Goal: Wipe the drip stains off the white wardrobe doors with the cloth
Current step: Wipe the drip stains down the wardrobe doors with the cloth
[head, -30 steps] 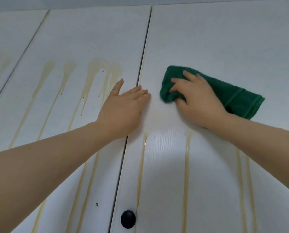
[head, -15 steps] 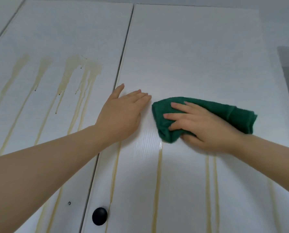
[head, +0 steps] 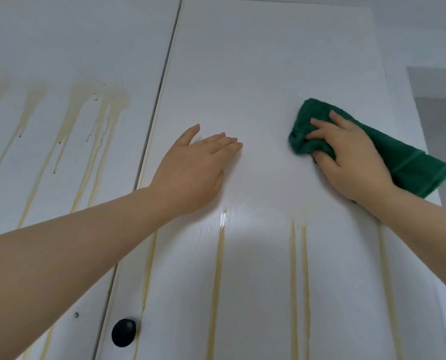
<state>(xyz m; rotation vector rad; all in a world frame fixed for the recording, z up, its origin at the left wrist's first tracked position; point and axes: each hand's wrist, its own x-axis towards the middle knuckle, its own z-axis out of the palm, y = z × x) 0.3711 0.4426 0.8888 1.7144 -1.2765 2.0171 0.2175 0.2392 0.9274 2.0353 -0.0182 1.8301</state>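
The right hand [head: 346,157] is gripping the bunched green terry cloth [head: 411,162] with curled fingers [head: 320,123], best sweeping firmly down the white wardrobe door's [head: 268,61] yellowish drip streaks [head: 218,268].

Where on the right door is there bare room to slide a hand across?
Free: the clean stretch between the left hand and the cloth the right hand grips, and all the door above both. Crowded: below the hands, drip streaks run down.

Green cloth [head: 403,165], yellowish drip stains [head: 216,268] streaking white wardrobe doors [head: 268,61], black knob [head: 123,332].
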